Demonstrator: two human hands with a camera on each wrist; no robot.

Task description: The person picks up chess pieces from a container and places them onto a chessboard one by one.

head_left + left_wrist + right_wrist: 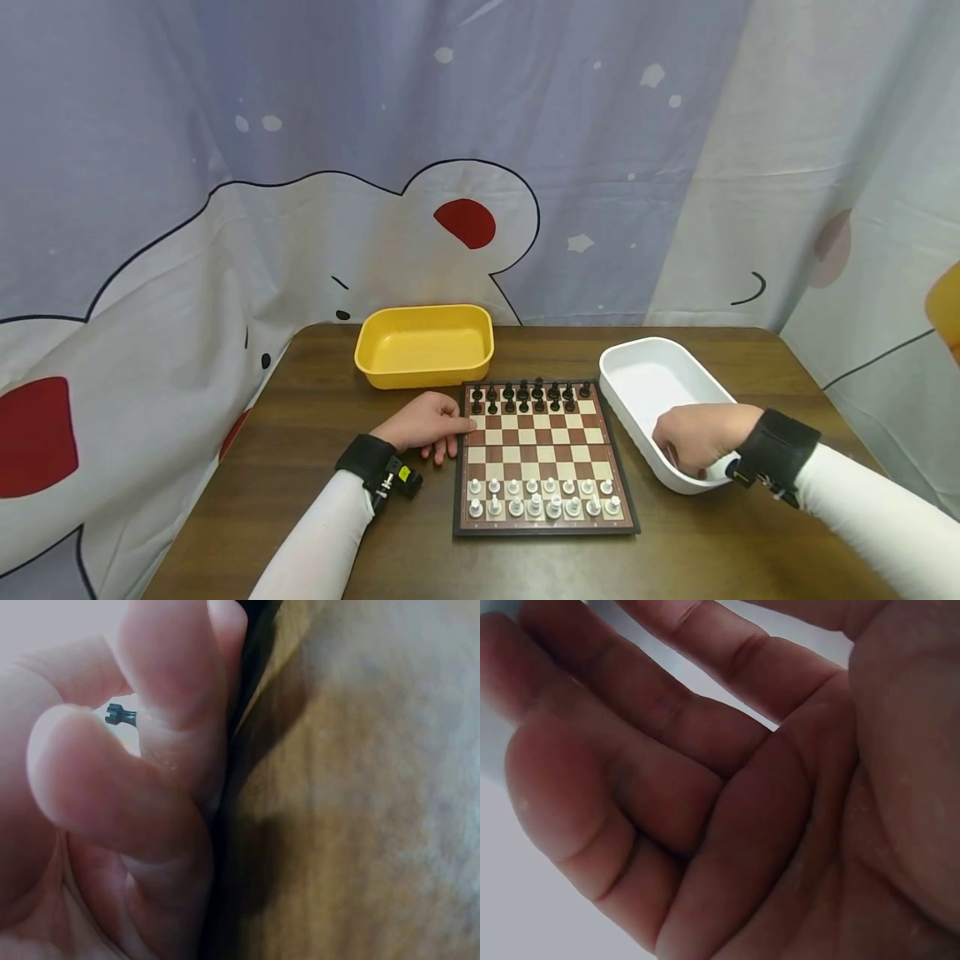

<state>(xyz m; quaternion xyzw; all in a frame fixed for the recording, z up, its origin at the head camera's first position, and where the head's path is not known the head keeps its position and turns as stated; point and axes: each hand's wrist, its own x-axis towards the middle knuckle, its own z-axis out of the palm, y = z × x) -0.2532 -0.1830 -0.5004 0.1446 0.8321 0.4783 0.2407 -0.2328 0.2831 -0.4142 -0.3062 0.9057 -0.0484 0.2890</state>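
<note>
A brown-and-cream chessboard [537, 446] lies on the table with black chess pieces [523, 395] along its far side and white chess pieces [535, 505] along its near side. My left hand [431, 423] grips the board's left edge, one digit on top and other fingers curled against its side. Through a gap between these fingers, the left wrist view shows a dark chess piece [120, 715]. My right hand [697, 433] reaches down into the white bin [645, 362]. Its fingers [667, 727] bend loosely in the right wrist view; the pinching tips are out of sight, so I cannot tell what they hold.
A yellow bin [423, 337] stands at the back of the wooden table [420, 558], just beyond the board's far left corner. The white bin is close along the board's right side. A patterned curtain [600, 150] hangs behind the table and along its sides.
</note>
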